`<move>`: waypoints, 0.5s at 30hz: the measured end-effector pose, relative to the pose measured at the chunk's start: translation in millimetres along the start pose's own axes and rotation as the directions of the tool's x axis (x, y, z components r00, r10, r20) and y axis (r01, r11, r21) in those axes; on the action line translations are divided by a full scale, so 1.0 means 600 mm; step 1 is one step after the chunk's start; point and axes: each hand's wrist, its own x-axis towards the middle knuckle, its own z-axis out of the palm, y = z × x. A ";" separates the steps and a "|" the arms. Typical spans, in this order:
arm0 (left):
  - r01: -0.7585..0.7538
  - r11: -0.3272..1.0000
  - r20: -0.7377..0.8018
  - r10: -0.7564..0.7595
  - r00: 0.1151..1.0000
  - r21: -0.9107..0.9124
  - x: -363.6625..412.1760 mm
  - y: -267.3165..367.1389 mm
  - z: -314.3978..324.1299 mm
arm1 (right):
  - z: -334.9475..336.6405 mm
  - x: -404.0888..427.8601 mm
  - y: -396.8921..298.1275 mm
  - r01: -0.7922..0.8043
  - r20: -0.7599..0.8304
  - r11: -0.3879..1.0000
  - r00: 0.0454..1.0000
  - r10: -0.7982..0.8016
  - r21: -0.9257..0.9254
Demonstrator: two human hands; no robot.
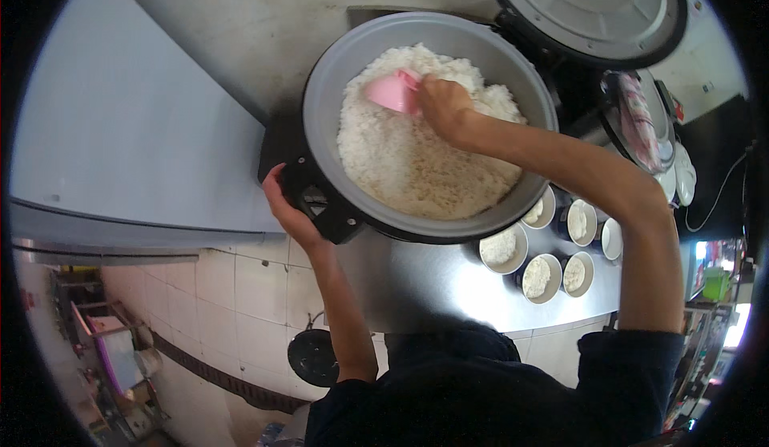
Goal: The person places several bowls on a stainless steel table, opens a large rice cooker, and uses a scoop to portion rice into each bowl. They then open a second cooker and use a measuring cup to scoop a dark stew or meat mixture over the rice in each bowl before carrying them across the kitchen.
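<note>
A large pot with a grey inner bowl point(327, 86) holds a heap of cooked white rice point(390, 146). Inside it, my right hand point(446, 107) grips a pink plastic scoop point(393, 91) that is partly sunk in the rice. My left hand point(291, 212) is around the black side handle point(321, 203) of the pot; some of its fingers are hidden. Right of and below the pot, several round bowls stand on the steel counter point(408, 285). Rice lies in a near bowl point(537, 279) and in others; how much the farthest bowl point(611, 240) holds is unclear.
The pot's round lid point(592, 8) stands raised at the top right. Beside it are another lidded vessel point(652, 110) and a pink-patterned cloth point(638, 122). A large pale panel point(132, 122) rises on the left. A round black object point(313, 357) is beside the counter, low down.
</note>
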 end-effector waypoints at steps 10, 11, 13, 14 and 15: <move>0.066 0.997 -0.043 -0.068 0.997 -0.044 0.000 0.018 0.013 | 0.019 -0.016 -0.021 0.090 0.313 0.937 0.928 -0.201 0.336; 0.073 0.996 -0.035 -0.074 0.997 -0.045 0.002 0.016 0.013 | 0.026 -0.023 -0.028 0.080 0.317 0.939 0.929 -0.192 0.335; -0.019 0.998 -0.030 0.021 0.999 0.065 0.009 0.007 0.013 | 0.013 -0.033 -0.048 0.043 0.411 0.883 0.874 -0.260 0.467; -0.021 0.998 -0.020 0.023 1.000 0.061 0.012 0.001 0.009 | 0.004 -0.040 -0.059 0.036 0.409 0.885 0.878 -0.250 0.465; -0.034 0.996 -0.010 0.035 0.999 0.088 0.017 -0.005 -0.001 | -0.028 -0.046 -0.078 0.054 0.524 0.879 0.785 -0.330 0.474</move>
